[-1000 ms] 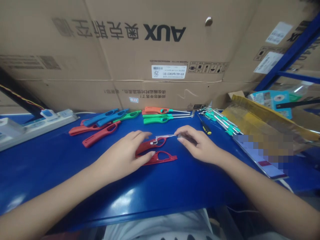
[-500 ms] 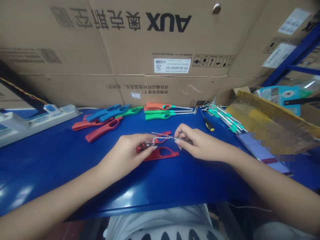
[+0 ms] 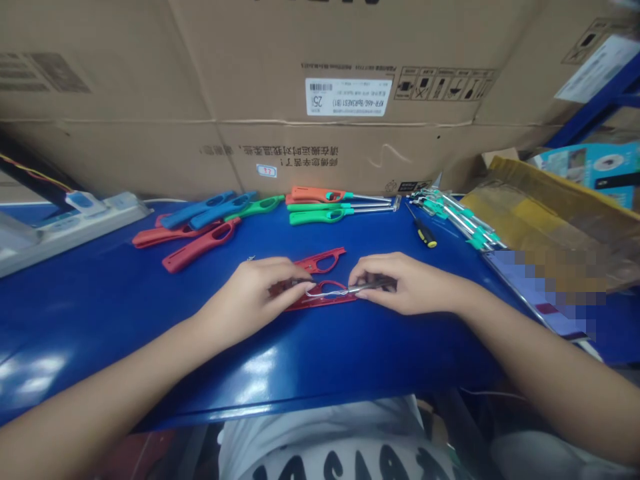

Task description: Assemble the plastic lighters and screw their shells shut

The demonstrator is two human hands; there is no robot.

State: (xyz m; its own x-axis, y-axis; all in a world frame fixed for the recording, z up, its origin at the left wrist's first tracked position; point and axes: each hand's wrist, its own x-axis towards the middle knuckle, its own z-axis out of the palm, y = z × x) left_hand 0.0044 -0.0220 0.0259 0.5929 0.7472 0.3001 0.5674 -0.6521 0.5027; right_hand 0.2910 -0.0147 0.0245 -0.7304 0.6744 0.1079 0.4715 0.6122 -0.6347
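Thumb and fingers pinched together, my left hand [image 3: 270, 290] holds the end of a thin white wire [image 3: 327, 293]; whatever else is in its grasp is mostly hidden. My right hand [image 3: 385, 283] is closed around a slim dark metal rod-like piece [image 3: 375, 287], whose left end meets the wire. I cannot tell its exact kind. Beneath and just behind my hands lie two red plastic lighter handle halves, a rear half [image 3: 327, 261] and a front half [image 3: 333, 288]. My left hand partly covers both.
Red, blue and green lighter handles [image 3: 200, 243] lie left. Long-nosed lighters [image 3: 320, 217] lie at the back, near a screwdriver [image 3: 425, 233] and metal tubes with teal ends [image 3: 463, 223]. A power strip [image 3: 110, 213], phone [image 3: 537, 293] and cardboard box [image 3: 540, 227] flank the blue table [image 3: 260, 373].
My right hand has shifted slightly, and the dark metal piece in it shows more clearly. The wire between my hands is straighter and lower. The view has tilted downward.
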